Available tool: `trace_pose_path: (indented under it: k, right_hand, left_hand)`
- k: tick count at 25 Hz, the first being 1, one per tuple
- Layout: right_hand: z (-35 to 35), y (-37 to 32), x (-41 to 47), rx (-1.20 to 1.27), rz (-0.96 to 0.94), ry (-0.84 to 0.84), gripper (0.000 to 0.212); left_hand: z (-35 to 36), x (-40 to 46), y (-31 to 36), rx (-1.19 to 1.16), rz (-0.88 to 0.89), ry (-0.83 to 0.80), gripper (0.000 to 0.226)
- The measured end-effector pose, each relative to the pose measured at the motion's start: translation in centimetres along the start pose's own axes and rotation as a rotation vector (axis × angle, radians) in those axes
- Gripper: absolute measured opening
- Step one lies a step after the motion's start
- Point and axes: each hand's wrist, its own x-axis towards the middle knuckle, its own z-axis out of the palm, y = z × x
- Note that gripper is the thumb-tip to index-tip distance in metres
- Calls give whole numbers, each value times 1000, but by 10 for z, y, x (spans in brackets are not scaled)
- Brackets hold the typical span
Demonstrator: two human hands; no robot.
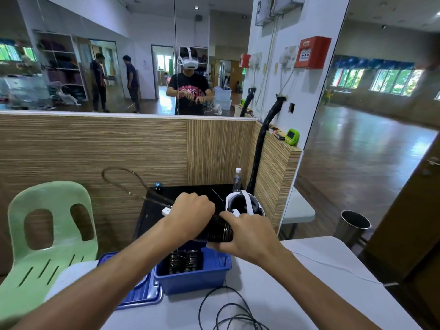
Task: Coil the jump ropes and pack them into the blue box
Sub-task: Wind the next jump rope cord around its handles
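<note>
Black rope is what both hands are wrapped around right now: the left hand (191, 214) is fisted over one end of the coiled bundle (220, 231), and the right hand (247, 236) clamps the other end with fingers curled over the top and thumb underneath, so the coil sits squeezed between them, held up in the air. A loose tail of rope (123, 178) swings off past the left hand in a blurry loop, with a white handle end (166, 211) poking out just beside that hand's knuckles. My take on doing this bit well: keep the right hand pinned on the wraps so they don't spring apart, and let the left hand feed the tail round in even turns rather than yanking it, since that free loop looks like it could snag. Directly below the hands is the blue box (214, 273), and there are already a couple of coiled ropes (184, 259) lying inside it, so there's room beside them on the right-hand side. The box lid (140, 294) lies flat under the left forearm. Nearer me than the box, another uncoiled rope (231, 313) is sprawled on the white counter (309, 294), so that one's probably next. Beyond the right hand, a headset (245, 204) and a water bottle (237, 179) sit on a black surface.
</note>
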Motion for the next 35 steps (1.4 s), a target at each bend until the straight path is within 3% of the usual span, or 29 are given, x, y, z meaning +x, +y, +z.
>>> trace_pose_path:
  k: [3,5,8,10,12,15,16,18,20,22,24,27,29,35]
  right_hand:
    - [1,-3,6,12,72,72,74]
    - [1,-1,10,40,118,100,72]
    - [4,9,13,81,170,127,71]
    - [8,11,13,84,155,133,70]
    - [11,11,10,83,152,141,71]
    - [14,12,8,78,145,171,78]
    - [14,12,7,74,144,171,80]
    - [12,11,6,68,143,161,77]
    - [10,10,6,61,136,159,74]
    - [8,9,7,43,140,167,75]
    - [9,8,7,19,154,168,75]
    - [12,6,6,8,171,156,75]
    - [11,8,5,3,176,150,76]
    - [10,8,3,3,191,143,75]
  left_hand:
    - [1,-7,5,-193,-211,79,17]
    - [7,-17,11,-448,-337,153,21]
    - [23,-38,30,-961,-403,252,36]
    - [34,-42,33,-1138,-407,304,40]
    - [38,-42,34,-1319,-420,275,41]
    - [34,-48,29,-1839,-407,96,38]
    - [33,-49,29,-1889,-402,64,37]
    - [37,-50,31,-1751,-414,103,36]
    - [42,-49,35,-1483,-419,227,24]
    - [44,-51,39,-1369,-417,313,14]
    - [46,-53,43,-1173,-457,341,20]
    - [37,-50,49,-762,-511,199,27]
    - [30,-49,53,-586,-446,127,25]
    - [33,-45,47,-439,-384,52,18]
